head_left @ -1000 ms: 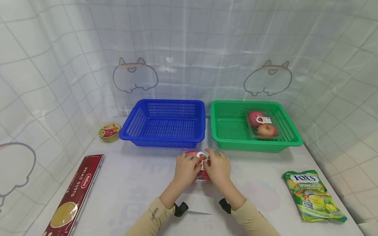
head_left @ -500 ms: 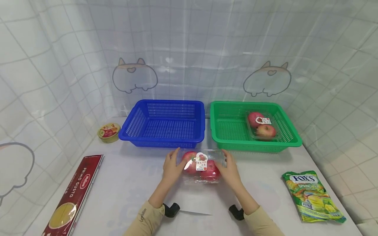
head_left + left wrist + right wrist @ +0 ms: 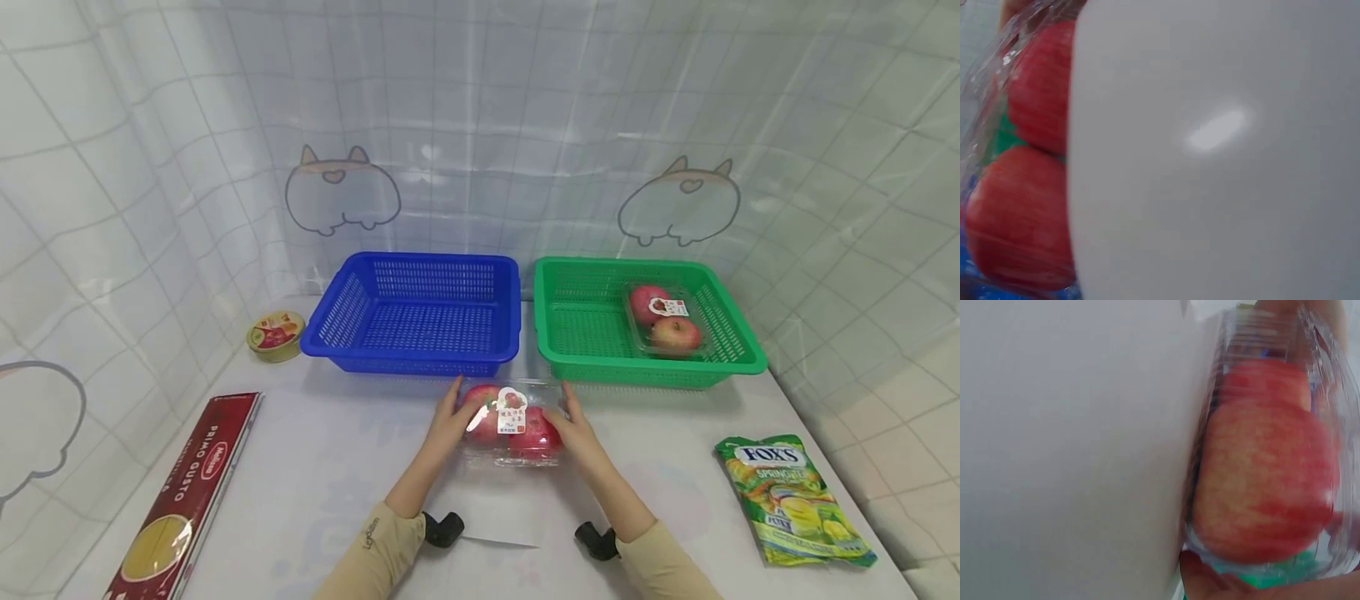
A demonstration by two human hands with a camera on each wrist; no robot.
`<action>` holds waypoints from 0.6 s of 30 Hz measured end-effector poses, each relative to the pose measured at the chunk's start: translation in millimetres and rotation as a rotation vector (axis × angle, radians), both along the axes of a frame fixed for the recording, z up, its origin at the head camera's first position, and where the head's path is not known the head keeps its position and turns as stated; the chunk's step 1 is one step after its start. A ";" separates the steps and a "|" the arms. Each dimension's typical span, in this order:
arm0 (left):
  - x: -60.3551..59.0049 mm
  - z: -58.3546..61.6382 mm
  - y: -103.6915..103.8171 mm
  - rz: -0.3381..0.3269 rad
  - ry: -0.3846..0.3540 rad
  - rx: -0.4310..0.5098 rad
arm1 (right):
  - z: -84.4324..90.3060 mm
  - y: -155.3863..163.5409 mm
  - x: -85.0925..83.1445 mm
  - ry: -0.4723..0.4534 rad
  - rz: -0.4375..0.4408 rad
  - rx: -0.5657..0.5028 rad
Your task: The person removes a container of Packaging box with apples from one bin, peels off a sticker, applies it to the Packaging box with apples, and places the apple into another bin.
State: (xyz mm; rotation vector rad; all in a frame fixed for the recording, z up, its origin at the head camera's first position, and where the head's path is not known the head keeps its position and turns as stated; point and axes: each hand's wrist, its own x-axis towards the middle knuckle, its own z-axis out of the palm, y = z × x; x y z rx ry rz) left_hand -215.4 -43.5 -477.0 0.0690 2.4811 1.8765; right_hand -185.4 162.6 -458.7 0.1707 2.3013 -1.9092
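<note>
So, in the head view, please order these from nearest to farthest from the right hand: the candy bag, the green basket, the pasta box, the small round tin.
From the right hand:
1. Green basket, just behind the hand, on the right.
2. Candy bag, at the right table edge.
3. Small round tin, far left, beside the blue basket.
4. Pasta box, at the front left.

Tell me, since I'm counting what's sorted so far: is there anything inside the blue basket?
No. In the head view the blue basket shows only its bare mesh floor, while the green basket holds a pack of apples.
</note>
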 end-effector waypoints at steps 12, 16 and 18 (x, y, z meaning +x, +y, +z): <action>15.0 15.8 5.0 0.004 -0.076 0.133 | 6.1 -5.3 11.5 0.007 -0.044 -0.034; 19.2 19.2 6.3 0.016 -0.094 0.162 | 16.8 -3.6 18.5 0.017 -0.045 -0.034; 23.0 23.3 7.1 0.015 -0.092 0.168 | 23.3 -1.6 22.3 0.027 -0.041 -0.039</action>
